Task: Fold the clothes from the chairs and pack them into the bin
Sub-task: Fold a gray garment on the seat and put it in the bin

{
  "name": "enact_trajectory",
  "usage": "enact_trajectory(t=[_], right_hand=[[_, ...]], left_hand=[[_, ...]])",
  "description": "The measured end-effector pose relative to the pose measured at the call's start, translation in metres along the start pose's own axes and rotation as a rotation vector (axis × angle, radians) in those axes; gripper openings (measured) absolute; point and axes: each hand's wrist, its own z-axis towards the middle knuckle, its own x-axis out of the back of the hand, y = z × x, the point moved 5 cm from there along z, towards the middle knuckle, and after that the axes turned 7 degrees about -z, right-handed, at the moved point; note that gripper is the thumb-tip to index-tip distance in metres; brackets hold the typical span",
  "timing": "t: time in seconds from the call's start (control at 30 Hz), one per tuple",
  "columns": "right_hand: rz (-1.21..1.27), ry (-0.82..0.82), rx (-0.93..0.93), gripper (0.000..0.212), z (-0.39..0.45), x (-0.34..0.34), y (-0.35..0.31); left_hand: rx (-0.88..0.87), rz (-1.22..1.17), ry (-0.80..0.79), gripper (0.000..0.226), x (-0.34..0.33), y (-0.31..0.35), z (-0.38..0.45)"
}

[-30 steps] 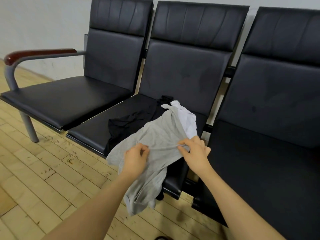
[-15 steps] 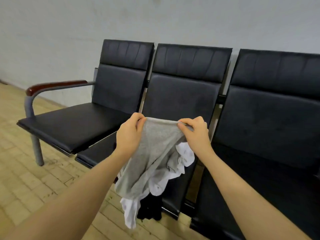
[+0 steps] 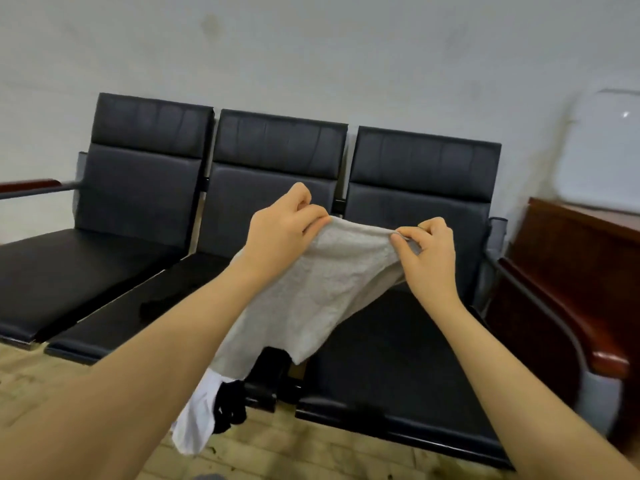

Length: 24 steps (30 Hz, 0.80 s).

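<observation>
The left hand (image 3: pixel 284 230) pinches one end of the top edge of the grey cloth (image 3: pixel 311 292) and the right hand (image 3: pixel 427 252) pinches the other end, so that edge runs tight between them; the cloth hangs in the air in front of the middle chair (image 3: pixel 270 181) and the right chair (image 3: pixel 415 209), not touching the seats; a white cloth (image 3: pixel 195 417) and a black cloth (image 3: pixel 230 407) hang down under the grey one, low near the wood floor (image 3: pixel 311 452); there is open air above the hands up to the pale wall (image 3: pixel 311 53); the left chair (image 3: pixel 138 168) has a bare black seat with room on it; on the right the way is tight, for a dark red wooden cabinet (image 3: pixel 571 258) stands just beside the right chair's armrest (image 3: pixel 602 358), and a blurry clear bin (image 3: pixel 602 147) sits on top of it, far right; another red armrest (image 3: pixel 27 185) pokes in at the far left; half a second ago the hands were in front of the middle chair, and now they are more to the right and a bit wider apart; the cabinet and bin did not show then and now they do; the cloths hang lower in the view than before.
</observation>
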Motion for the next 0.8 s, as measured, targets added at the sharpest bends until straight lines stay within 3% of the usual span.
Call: enact_trajectory(t=[0.33, 0.67, 0.8], right_hand=[[-0.186, 0.056, -0.167, 0.016, -0.03, 0.082, 0.095], [-0.398, -0.24, -0.393, 0.016, -0.11, 0.015, 0.209], [-0.378, -0.411, -0.45, 0.023, -0.144, -0.021, 0.229]], left_hand=[[0.094, -0.326, -0.032, 0.017, -0.09, 0.091, -0.007], [0.428, -0.456, -0.358, 0.012, -0.214, 0.109, -0.12], [0.469, -0.587, -0.534, 0.014, -0.253, 0.114, -0.157]])
